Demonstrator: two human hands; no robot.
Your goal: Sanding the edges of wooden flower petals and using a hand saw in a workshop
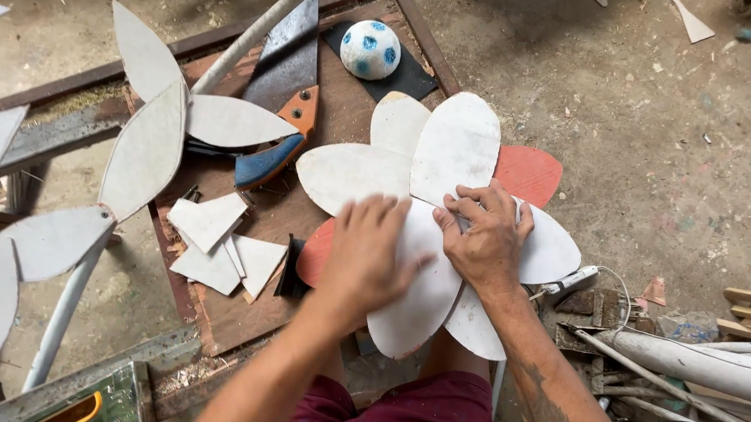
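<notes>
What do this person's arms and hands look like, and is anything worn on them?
Both arms are bare from the elbows down, with no sleeves showing. The left hand and right hand wear no gloves, and no rings or watch can be seen. The right forearm carries a dark tattoo-like marking along its outer side. Dark red shorts show at the bottom, below the arms.

I see no screen, sign or label anywhere around me. The only thing that might be a package is a green box with an orange patch (96, 404) at the near left edge; too little of it shows to tell.
</notes>
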